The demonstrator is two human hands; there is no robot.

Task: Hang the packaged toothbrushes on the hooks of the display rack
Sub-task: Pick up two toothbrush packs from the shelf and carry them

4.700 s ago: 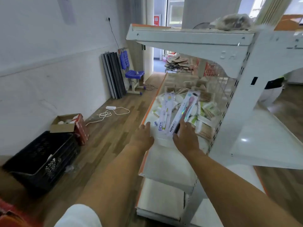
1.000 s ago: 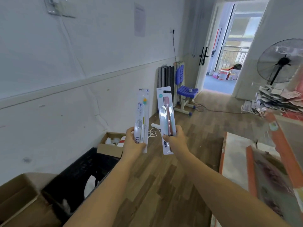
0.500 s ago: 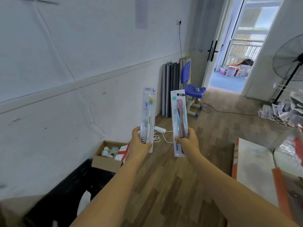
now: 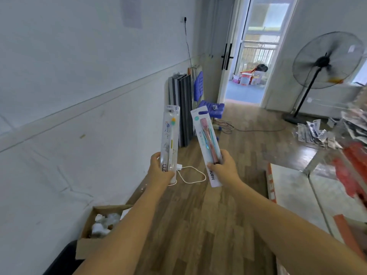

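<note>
Two packaged toothbrushes held upright over the wooden floor.

The left hand point(image 4: 161, 171) curls its fingers around the base of the clear toothbrush pack point(image 4: 170, 135); the right hand point(image 4: 223, 165) pinches the lower part of the pink-and-teal toothbrush pack point(image 4: 206, 139), tilted slightly left.

Left arm: bare, stretched forward from the bottom edge, angled up toward the middle
Left hand point(image 4: 159, 171): raised, fingers curled round a held pack
Right arm: bare, extended in from the lower right corner
Right hand point(image 4: 223, 167): raised beside the left, apart from it, fingers and thumb clamped round a pack
</note>
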